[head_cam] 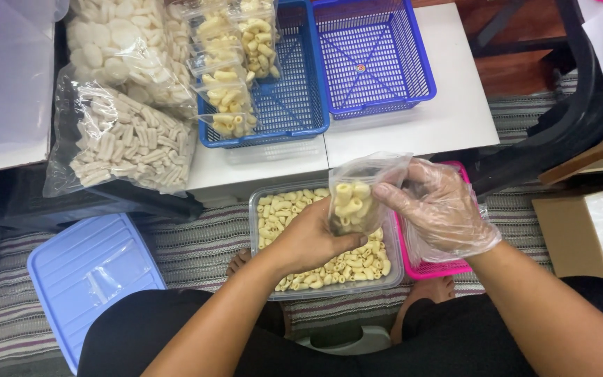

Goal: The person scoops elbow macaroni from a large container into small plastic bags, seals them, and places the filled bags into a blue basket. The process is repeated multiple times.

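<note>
My bare left hand (310, 237) grips a small clear plastic bag (357, 192) partly filled with pale yellow tube-shaped snacks. My right hand (441, 209), in a thin clear plastic glove, pinches the bag's upper edge. Both hands hover over a clear rectangular tub (265, 279) full of the same snacks, which rests on my lap area above a striped mat. A pink basket (435, 268) sits just right of the tub, mostly hidden under my right hand.
On the white table (448, 112) stand two blue mesh baskets; the left one (294, 105) holds several filled small bags (226, 98), the right one (375, 56) has none. Large bags of white snacks (123, 150) lie left. A blue lid (88, 272) lies on the floor; cardboard boxes (581, 223) sit right.
</note>
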